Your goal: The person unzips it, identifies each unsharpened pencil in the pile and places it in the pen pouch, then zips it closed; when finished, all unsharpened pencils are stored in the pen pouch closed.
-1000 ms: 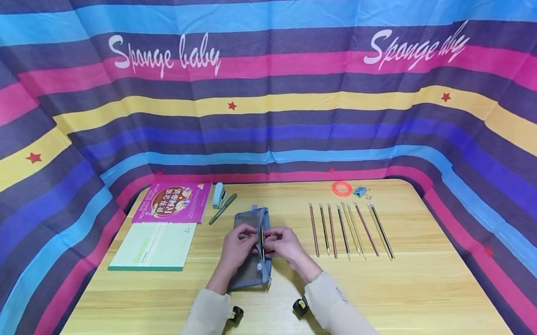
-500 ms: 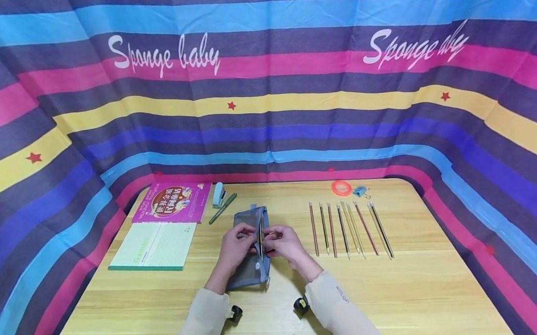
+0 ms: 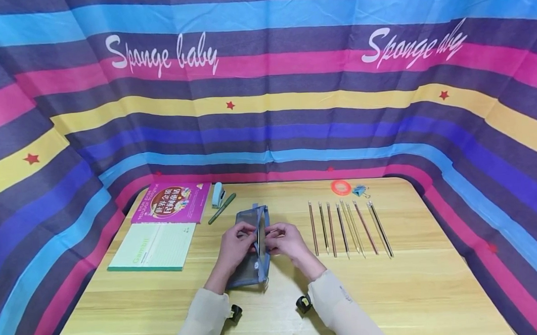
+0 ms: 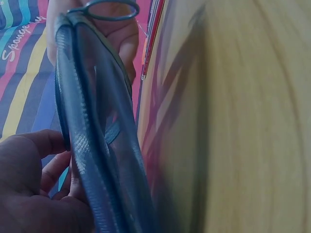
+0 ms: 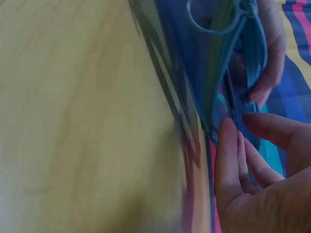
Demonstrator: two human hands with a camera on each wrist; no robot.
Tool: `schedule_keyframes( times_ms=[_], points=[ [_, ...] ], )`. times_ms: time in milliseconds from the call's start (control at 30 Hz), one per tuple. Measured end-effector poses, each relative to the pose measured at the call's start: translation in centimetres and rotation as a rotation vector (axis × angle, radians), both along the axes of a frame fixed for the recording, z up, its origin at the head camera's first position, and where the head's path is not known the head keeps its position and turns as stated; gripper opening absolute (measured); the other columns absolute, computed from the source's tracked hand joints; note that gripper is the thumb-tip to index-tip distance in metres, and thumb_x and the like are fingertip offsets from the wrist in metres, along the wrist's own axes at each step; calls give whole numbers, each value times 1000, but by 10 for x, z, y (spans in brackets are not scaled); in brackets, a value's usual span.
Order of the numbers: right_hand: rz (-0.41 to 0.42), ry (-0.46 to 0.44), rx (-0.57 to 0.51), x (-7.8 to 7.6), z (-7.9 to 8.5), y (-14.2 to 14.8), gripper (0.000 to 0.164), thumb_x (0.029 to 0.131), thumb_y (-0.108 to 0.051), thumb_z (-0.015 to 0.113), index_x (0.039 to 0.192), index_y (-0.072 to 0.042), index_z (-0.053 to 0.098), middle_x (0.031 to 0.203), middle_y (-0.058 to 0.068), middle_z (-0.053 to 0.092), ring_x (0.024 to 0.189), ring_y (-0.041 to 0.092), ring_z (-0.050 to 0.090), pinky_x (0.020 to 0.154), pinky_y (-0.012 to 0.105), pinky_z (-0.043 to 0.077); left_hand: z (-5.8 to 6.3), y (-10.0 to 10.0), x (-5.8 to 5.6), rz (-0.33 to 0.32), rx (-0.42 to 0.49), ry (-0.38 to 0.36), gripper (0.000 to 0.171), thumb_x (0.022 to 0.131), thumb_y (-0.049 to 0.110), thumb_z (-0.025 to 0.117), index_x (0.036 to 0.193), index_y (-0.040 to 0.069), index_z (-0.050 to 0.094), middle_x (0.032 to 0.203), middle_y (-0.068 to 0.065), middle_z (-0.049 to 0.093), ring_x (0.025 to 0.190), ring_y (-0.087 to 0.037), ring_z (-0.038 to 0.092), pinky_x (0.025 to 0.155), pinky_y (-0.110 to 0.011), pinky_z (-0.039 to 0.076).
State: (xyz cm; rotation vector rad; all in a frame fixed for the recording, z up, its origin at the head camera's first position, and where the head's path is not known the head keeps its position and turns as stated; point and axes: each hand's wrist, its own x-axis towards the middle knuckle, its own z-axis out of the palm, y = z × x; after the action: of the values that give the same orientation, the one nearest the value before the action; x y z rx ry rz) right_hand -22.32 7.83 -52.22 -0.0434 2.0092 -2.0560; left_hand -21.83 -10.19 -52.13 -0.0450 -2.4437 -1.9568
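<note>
A grey-blue mesh pencil case [image 3: 249,275] stands on the table between both hands, its zipped mouth parted. My left hand [image 3: 237,244] pinches the left edge of the mouth between thumb and fingers; the left wrist view shows the thumb and fingers at the zipper band [image 4: 80,150]. My right hand [image 3: 285,241] grips at the opposite edge, thumb and index finger close together there. A dark slim strip [image 5: 230,94] shows inside the mouth, running toward the right fingertips. A zipper pull ring [image 5: 214,29] hangs at the near end.
Several pencils [image 3: 331,230] lie in a row to the right. Behind them are an orange tape ring [image 3: 341,187] and blue binder clips [image 3: 361,191]. At left lie a purple book [image 3: 172,203], a green notebook [image 3: 151,247], a stapler [image 3: 218,195] and a green pen [image 3: 222,209].
The case's mouth has widened slightly, and my right hand has shifted a little to the right with its edge. My left hand stays in nearly the same place. The things on the table have not moved.
</note>
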Motion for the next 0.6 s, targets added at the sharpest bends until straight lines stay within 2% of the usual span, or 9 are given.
schedule_keyframes(
  times_ms=[167, 333, 500, 600],
  points=[
    [-27, 33, 28, -2, 8, 19, 41, 88, 4, 72, 128, 10, 63, 105, 17, 67, 82, 31, 72, 80, 47, 66, 1, -1, 0, -3, -13, 2, 14, 92, 0, 69, 106, 2, 71, 93, -11, 66, 61, -11, 64, 55, -26, 61],
    [-112, 59, 73, -3, 24, 54, 41, 90, 2, 72, 129, 8, 64, 109, 19, 68, 92, 40, 72, 84, 49, 65, 4, -2, 1, -8, -59, 20, 15, 91, 1, 69, 106, 4, 72, 93, -11, 67, 61, -14, 64, 56, -29, 62],
    [-205, 65, 115, -2, 42, 100, 40, 94, 1, 69, 133, 6, 62, 112, 20, 69, 88, 26, 72, 87, 44, 65, 6, -3, 1, 6, -101, 23, 15, 92, 3, 70, 106, 6, 72, 93, -10, 67, 61, -15, 64, 56, -27, 60],
    [-234, 58, 123, 0, 54, 132, 42, 98, -1, 65, 138, 7, 57, 107, 12, 71, 86, 16, 71, 90, 40, 64, 6, -4, 0, 14, -112, 22, 15, 92, 3, 70, 106, 7, 73, 94, -10, 67, 61, -15, 63, 55, -26, 59]
  ],
)
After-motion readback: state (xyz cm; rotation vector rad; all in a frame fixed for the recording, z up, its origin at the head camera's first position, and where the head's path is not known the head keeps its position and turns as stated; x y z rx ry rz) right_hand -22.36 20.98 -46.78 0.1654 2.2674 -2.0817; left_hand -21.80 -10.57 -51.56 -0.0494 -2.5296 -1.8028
